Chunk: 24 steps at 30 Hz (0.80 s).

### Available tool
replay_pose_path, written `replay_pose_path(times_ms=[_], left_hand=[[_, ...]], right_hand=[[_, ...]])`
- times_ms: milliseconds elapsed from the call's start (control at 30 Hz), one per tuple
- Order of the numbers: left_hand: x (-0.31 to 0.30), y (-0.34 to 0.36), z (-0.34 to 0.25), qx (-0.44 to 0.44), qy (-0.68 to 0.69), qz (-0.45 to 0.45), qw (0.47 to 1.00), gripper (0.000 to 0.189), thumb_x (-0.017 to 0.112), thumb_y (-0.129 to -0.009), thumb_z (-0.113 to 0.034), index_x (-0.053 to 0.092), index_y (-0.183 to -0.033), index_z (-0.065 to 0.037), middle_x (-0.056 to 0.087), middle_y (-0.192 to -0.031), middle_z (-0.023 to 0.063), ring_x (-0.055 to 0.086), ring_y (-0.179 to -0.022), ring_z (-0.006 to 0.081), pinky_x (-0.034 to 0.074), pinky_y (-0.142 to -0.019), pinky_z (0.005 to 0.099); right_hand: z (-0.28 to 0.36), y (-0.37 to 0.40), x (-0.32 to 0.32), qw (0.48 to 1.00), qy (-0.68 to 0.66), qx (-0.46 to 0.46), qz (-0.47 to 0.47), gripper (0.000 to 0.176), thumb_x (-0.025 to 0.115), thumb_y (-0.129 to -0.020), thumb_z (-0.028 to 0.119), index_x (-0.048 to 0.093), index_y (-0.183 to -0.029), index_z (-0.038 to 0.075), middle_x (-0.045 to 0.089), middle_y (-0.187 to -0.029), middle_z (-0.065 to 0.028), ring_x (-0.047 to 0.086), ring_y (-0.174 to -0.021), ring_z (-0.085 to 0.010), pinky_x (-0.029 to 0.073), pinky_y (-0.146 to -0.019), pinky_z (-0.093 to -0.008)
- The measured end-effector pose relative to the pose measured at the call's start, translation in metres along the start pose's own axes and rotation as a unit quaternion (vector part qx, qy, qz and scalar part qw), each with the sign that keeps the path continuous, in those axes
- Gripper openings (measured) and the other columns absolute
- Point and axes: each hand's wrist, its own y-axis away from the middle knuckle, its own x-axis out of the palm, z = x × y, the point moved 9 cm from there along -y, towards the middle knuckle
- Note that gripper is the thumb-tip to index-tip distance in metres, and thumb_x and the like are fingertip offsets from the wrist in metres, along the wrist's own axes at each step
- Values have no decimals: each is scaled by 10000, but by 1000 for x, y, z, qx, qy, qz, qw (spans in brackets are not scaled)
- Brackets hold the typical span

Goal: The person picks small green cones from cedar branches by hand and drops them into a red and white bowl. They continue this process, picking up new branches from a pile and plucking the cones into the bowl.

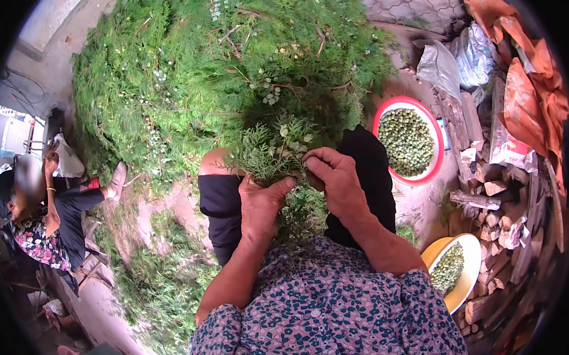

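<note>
The left hand [260,210] holds a green sprig [267,146] with scale-like foliage. Its grip is closed on the lower part of the sprig, thumb pointing toward the right hand [342,181]. The grip of the right hand is narrow: thumb and forefinger meet at the right edge of the sprig. Whether a cone sits between these fingertips cannot be told.

Both grips are located between the knees, above the patterned shirt [322,303]. More foliage [299,215] lies directly below the grips, toward the shirt.

Forward of the grips is a large heap of cut branches [166,87] bearing pale round cones [269,92]. To the right of the grips, beyond the right knee, is a red-rimmed basin [436,136] containing green cones [405,140]. A yellow basin [471,264], also containing green cones, is located right of the grips and nearer the body. Split firewood [490,225] and an orange sheet [526,103] are positioned farther right. Well to the left of the grips, a second person [42,232] is seated. Loose sprigs [155,265] cover part of the ground between.
</note>
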Motion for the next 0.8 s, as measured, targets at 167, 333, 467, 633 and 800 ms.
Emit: replay_pose_path(times_ms=[167,333,467,633,800], left_hand=[[-2,1,1,-3,3,-22,1000,283,668,-706,55,558,-953,-30,628,-784,23,482,-525,50,333,-414,190],[-12,7,-6,21,31,-41,998,238,658,-691,72,560,-882,-29,587,-702,21,429,-450,53,297,-376,188],[-17,2,4,-16,57,-14,998,191,672,-722,-4,550,-859,-58,549,-647,-6,386,-439,46,269,-377,191],[-17,3,4,-17,91,-62,994,175,639,-788,-111,477,-721,-106,367,-453,-40,295,-346,87,212,-358,241],[-17,4,6,-14,87,-52,995,120,683,-765,-133,573,-771,-87,562,-583,12,357,-368,62,248,-353,210]], right_hand=[[-1,-1,-11,998,-4,-2,-56,119,532,-874,126,583,-879,19,488,-635,26,411,-539,-52,307,-480,-200],[7,-20,-39,987,-149,-25,-58,151,492,-899,155,550,-964,32,555,-770,-36,489,-627,-99,373,-512,-231],[7,-20,-27,966,-256,11,21,114,478,-894,103,534,-952,23,584,-865,-93,555,-706,-159,436,-563,-260],[12,-17,-19,958,-284,19,45,122,477,-880,66,543,-971,19,586,-892,-105,569,-732,-174,454,-577,-274],[19,-10,-7,994,-72,-37,69,134,530,-857,64,565,-966,-4,547,-711,-38,490,-599,-93,382,-515,-214]])
